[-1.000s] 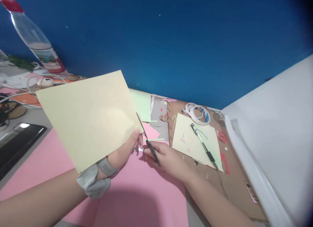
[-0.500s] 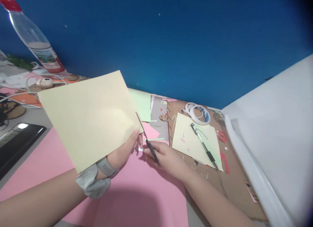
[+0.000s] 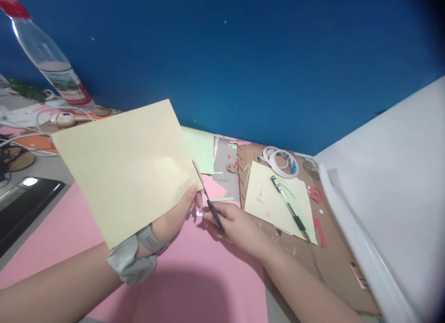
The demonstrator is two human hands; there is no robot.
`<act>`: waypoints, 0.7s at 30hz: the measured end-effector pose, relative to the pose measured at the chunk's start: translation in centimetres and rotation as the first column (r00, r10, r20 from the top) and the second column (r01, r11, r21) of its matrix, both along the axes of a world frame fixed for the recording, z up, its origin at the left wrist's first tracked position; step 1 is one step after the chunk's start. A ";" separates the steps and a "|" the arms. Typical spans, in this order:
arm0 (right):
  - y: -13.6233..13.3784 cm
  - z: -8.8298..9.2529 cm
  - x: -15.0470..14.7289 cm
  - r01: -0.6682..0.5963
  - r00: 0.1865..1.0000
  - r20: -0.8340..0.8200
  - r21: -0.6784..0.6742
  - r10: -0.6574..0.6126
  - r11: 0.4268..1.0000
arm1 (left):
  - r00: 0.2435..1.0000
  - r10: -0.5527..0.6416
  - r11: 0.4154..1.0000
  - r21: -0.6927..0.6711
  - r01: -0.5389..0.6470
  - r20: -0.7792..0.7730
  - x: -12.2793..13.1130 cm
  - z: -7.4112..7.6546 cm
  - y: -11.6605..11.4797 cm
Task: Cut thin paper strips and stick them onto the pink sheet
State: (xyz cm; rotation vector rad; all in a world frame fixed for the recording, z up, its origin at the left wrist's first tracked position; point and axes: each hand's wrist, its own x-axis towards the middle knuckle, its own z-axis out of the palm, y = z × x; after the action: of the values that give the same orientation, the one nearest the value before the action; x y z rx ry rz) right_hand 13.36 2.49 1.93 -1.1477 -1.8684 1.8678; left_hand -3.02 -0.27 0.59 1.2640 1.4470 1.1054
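My left hand (image 3: pixel 177 216) holds up a pale yellow sheet of paper (image 3: pixel 128 167) by its lower right corner, fingers pinched on it. A grey watch band and a grey scrunchie (image 3: pixel 134 262) sit on that wrist. My right hand (image 3: pixel 236 225) grips black-handled scissors (image 3: pixel 210 202), whose blades meet the sheet's right edge. Both hands hover over a large pink sheet (image 3: pixel 194 276) lying on the desk.
A second pale yellow sheet (image 3: pixel 274 200) with a pen (image 3: pixel 290 207) lies to the right, near tape rolls (image 3: pixel 281 160) and red scraps. A plastic bottle (image 3: pixel 48 59) stands far left, above cables and a dark screen (image 3: pixel 24 205). A white surface (image 3: pixel 389 184) rises at the right.
The view has shifted very slightly; the yellow sheet and both hands hold almost the same position, scissors still at the sheet's edge.
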 end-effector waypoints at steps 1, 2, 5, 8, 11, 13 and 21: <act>0.0 0.1 0.0 -0.003 1.000 0.001 -0.002 0.003 1.000 | 1.000 -0.006 1.000 0.007 0.006 0.020 0.0 0.0 0.1; 0.0 0.3 -0.1 -0.007 1.000 -0.003 -0.012 0.007 1.000 | 0.999 -0.008 1.000 0.011 0.007 0.042 0.0 -0.1 0.2; -0.1 0.3 -0.1 -0.013 1.000 -0.022 -0.073 0.012 0.997 | 0.996 0.010 1.000 0.017 -0.011 0.086 0.0 -0.1 0.4; -0.1 -0.5 -0.1 0.029 0.996 -0.076 -0.122 -0.038 0.992 | 0.994 0.062 0.998 0.014 -0.063 0.090 -0.2 -0.4 0.6; 0.3 -1.7 -0.1 0.187 0.954 -0.212 -0.137 -0.213 0.973 | 0.995 0.015 0.999 -0.030 -0.012 0.101 -0.1 -0.6 0.8; 0.8 -2.1 -0.1 0.363 0.878 -0.294 -0.109 -0.379 0.925 | 0.991 -0.093 0.995 -0.027 0.096 0.099 -0.1 -0.6 0.8; 1.4 -0.6 0.4 0.602 0.746 -0.394 0.058 -0.536 0.796 | 0.880 -0.475 0.878 -0.060 0.475 0.015 0.4 0.8 -1.2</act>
State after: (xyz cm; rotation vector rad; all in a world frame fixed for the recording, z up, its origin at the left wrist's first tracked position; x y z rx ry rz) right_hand 13.80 3.92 1.33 -1.0664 -1.2543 1.3997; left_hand -2.66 -1.44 1.37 1.4722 1.0734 0.7205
